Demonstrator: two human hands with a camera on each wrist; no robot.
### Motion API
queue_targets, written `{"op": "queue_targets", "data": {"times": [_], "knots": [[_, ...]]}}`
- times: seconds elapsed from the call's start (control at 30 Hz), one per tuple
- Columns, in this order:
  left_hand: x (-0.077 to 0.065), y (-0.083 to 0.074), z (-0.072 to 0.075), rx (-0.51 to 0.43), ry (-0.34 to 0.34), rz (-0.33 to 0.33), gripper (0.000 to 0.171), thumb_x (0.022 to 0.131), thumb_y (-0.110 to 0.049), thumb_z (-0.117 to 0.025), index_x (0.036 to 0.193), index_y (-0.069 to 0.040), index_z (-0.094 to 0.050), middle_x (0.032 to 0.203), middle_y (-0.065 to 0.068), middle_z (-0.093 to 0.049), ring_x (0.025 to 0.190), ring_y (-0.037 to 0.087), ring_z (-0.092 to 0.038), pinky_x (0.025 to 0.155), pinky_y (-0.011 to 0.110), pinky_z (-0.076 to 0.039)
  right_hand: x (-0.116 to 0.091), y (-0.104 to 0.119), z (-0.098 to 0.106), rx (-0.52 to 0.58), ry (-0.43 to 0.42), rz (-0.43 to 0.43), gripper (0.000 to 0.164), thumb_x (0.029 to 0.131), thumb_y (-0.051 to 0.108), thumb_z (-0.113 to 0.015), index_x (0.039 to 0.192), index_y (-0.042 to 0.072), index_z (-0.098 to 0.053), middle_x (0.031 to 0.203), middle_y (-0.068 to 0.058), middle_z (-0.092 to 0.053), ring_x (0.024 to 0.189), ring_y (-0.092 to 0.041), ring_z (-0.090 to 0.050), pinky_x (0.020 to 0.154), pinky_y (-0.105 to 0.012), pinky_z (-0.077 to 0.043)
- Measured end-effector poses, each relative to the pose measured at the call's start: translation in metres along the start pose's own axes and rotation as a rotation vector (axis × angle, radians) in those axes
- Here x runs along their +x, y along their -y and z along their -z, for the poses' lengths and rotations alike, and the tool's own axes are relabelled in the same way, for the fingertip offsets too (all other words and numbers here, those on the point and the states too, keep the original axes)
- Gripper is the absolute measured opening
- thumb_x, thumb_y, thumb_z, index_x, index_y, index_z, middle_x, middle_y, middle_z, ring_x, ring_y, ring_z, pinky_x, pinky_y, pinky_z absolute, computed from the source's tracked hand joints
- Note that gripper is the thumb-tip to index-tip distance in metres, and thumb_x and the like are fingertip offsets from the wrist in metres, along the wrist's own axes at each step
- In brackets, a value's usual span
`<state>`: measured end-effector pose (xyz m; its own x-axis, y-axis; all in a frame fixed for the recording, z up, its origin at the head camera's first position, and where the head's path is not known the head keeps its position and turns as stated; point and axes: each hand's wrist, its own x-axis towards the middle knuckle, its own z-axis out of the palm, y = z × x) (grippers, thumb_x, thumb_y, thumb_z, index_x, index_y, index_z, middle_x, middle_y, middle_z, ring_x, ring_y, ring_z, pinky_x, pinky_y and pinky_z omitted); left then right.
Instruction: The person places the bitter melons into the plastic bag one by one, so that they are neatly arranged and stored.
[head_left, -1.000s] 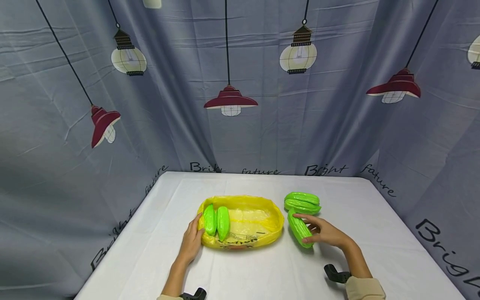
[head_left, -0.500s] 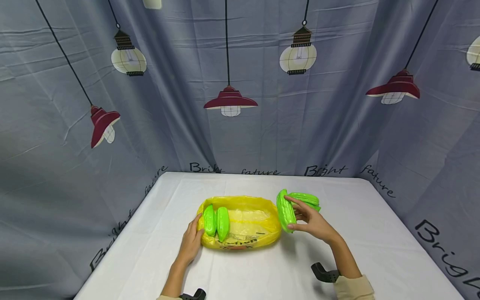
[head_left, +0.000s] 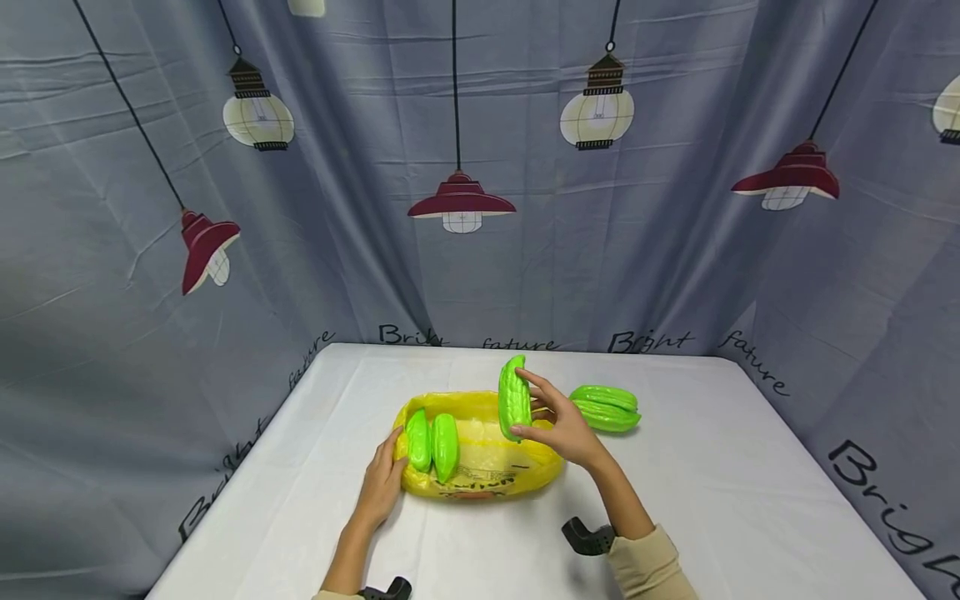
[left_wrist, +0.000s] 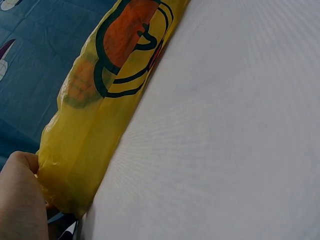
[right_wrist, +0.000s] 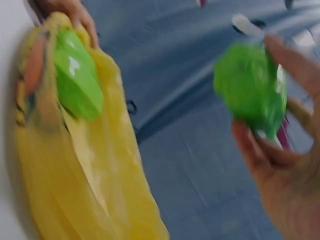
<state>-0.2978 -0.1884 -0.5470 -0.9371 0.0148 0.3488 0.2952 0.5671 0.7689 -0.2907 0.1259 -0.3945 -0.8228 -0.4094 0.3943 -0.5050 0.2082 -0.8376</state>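
My right hand [head_left: 564, 427] pinches a ridged green bitter melon [head_left: 513, 402] between thumb and fingers, holding it nearly upright above the right half of a yellow plastic bag [head_left: 536, 475]. The bag stands wide open with its rim spread like a basin. Two more bitter melons [head_left: 446, 446] lie side by side at its left end. At that end my left hand [head_left: 381, 485] grips the bag's rim. In the right wrist view the held bitter melon [right_wrist: 247, 85] is blurred, apart from the bag. The left wrist view shows the bag's printed side [left_wrist: 90, 135] beside my thumb.
Further bitter melons [head_left: 606, 408] lie together on the white tablecloth [head_left: 720, 467], right of the bag. A grey-blue curtain [head_left: 510, 283] printed with lamps hangs behind the table. Black wrist mounts [head_left: 588, 536] stick out from both forearms.
My right hand has lifted the bitter melon off the table and carried it left and up, over the bag. The left hand has stayed at the bag's left rim.
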Motion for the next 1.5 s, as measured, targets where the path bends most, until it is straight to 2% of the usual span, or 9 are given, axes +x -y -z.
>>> {"op": "queue_targets", "data": {"times": [0.13,0.27,0.4,0.67,0.87,1.1,1.37,1.5], "knots": [[-0.001,-0.001,0.0,0.0,0.005,0.005,0.05,0.096,-0.013,-0.043,0.144,-0.014,-0.03,0.139,0.021,-0.036,0.126,0.043,-0.034,0.1,0.059,-0.026,0.004,-0.001,-0.021,-0.045,-0.062,-0.063,0.08,0.075,0.007,-0.075,0.143,0.008,-0.033,0.124,-0.024,-0.05,0.094,-0.034,-0.057,0.079,-0.048,-0.049],[-0.001,-0.001,0.0,0.007,0.008,0.008,0.05,0.096,-0.013,-0.043,0.144,-0.014,-0.03,0.139,0.021,-0.036,0.126,0.043,-0.034,0.1,0.059,-0.025,0.01,-0.026,-0.038,-0.072,-0.098,-0.085,0.081,0.074,0.008,-0.077,0.143,0.014,-0.035,0.121,-0.022,-0.052,0.092,-0.031,-0.057,0.076,-0.046,-0.05],[-0.001,-0.001,0.0,0.003,0.003,0.003,0.05,0.096,-0.012,-0.043,0.144,-0.013,-0.031,0.138,0.022,-0.037,0.126,0.043,-0.034,0.101,0.058,-0.026,0.016,-0.056,-0.05,-0.095,-0.087,-0.092,0.082,0.073,0.016,-0.078,0.142,0.02,-0.036,0.118,-0.017,-0.054,0.089,-0.024,-0.058,0.074,-0.038,-0.052],[-0.002,-0.001,0.0,0.0,0.001,0.008,0.05,0.095,-0.012,-0.044,0.144,-0.013,-0.031,0.138,0.022,-0.038,0.125,0.044,-0.034,0.1,0.059,-0.027,0.015,-0.083,-0.062,-0.119,-0.018,-0.166,0.079,0.074,0.028,-0.077,0.142,0.018,-0.036,0.114,-0.019,-0.057,0.086,-0.022,-0.059,0.067,-0.029,-0.052],[-0.001,-0.002,0.001,-0.004,0.008,0.014,0.05,0.096,-0.012,-0.043,0.144,-0.013,-0.031,0.138,0.022,-0.038,0.125,0.043,-0.034,0.101,0.058,-0.026,0.016,-0.091,-0.067,-0.114,0.069,-0.207,0.079,0.076,0.028,-0.076,0.142,0.014,-0.035,0.113,-0.02,-0.058,0.085,-0.024,-0.06,0.064,-0.029,-0.052],[0.001,-0.002,0.001,-0.003,0.011,0.013,0.05,0.096,-0.013,-0.042,0.144,-0.014,-0.03,0.139,0.021,-0.036,0.126,0.043,-0.033,0.101,0.058,-0.025,0.021,-0.099,-0.075,-0.141,0.156,-0.265,0.079,0.076,0.03,-0.075,0.143,0.017,-0.035,0.118,-0.015,-0.057,0.092,-0.024,-0.059,0.069,-0.032,-0.051],[0.0,-0.002,0.002,-0.001,0.001,-0.01,0.049,0.096,-0.013,-0.043,0.143,-0.011,-0.032,0.137,0.023,-0.038,0.124,0.044,-0.035,0.1,0.059,-0.027,0.023,-0.103,-0.083,-0.183,0.186,-0.301,0.077,0.076,0.031,-0.075,0.142,0.019,-0.036,0.127,-0.02,-0.049,0.098,-0.029,-0.057,0.076,-0.04,-0.05],[0.0,-0.003,0.002,0.006,-0.006,-0.018,0.048,0.095,-0.013,-0.043,0.143,-0.011,-0.032,0.136,0.023,-0.039,0.123,0.044,-0.036,0.099,0.059,-0.028,0.024,-0.103,-0.085,-0.204,0.194,-0.29,0.076,0.077,0.032,-0.074,0.142,0.016,-0.037,0.13,-0.02,-0.048,0.095,-0.025,-0.057,0.076,-0.039,-0.049]]}}
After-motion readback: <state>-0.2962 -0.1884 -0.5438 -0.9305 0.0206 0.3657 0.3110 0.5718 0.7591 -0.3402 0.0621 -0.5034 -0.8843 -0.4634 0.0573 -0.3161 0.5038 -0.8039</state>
